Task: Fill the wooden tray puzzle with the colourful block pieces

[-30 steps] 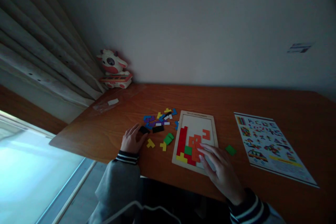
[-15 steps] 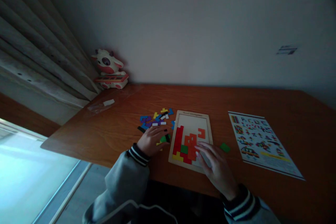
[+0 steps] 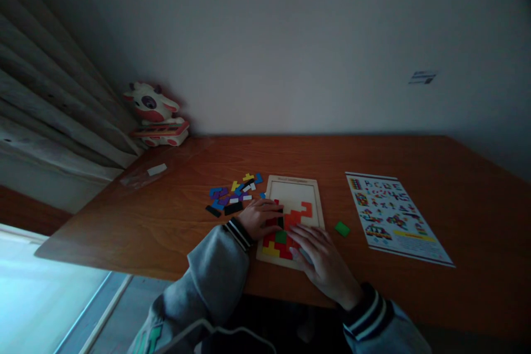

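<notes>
Black piece (image 3: 281, 220) moved over board (image 3: 293, 190); long axis near-to-far.

The scene was dimly lit; pale glare was thrown from the lower left of the table (image 3: 394, 155), whose right end was darkened.

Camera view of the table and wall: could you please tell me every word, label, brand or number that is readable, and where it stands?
Nothing is clearly readable.
Puzzle board, top rim: lettering, too blurred.
Printed sheet: print, too small.
Wall label: marks, too small and blurred.
</notes>
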`<state>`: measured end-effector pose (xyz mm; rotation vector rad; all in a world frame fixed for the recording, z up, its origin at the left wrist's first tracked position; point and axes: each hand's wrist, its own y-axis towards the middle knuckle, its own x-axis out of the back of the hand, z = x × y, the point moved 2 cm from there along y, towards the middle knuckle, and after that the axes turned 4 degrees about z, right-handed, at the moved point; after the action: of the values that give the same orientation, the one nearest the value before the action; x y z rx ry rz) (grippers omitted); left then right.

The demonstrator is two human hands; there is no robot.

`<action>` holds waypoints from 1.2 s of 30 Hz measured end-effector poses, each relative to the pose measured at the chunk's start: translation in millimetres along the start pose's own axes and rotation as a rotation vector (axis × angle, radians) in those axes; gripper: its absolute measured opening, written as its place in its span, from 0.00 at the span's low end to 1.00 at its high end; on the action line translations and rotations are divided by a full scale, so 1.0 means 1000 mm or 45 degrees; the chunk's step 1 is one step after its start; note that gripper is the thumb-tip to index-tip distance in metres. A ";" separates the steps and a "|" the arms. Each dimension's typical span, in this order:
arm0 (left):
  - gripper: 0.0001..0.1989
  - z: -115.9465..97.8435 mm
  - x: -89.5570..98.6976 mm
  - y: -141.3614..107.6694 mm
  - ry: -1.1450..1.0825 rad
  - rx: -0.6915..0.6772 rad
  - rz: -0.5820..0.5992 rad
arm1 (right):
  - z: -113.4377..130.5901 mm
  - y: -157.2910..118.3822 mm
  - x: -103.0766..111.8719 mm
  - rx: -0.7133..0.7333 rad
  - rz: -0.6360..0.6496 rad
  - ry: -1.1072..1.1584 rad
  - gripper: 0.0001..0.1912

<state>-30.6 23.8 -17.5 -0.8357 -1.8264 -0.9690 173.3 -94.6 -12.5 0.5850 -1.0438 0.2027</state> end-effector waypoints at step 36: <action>0.12 -0.009 0.002 -0.013 -0.014 -0.141 -0.214 | 0.001 0.001 0.000 0.110 0.086 -0.035 0.16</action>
<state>-38.3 10.2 -16.8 -0.7639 -1.8890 -1.1832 172.1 -94.3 -12.1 0.6326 -1.0861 0.3009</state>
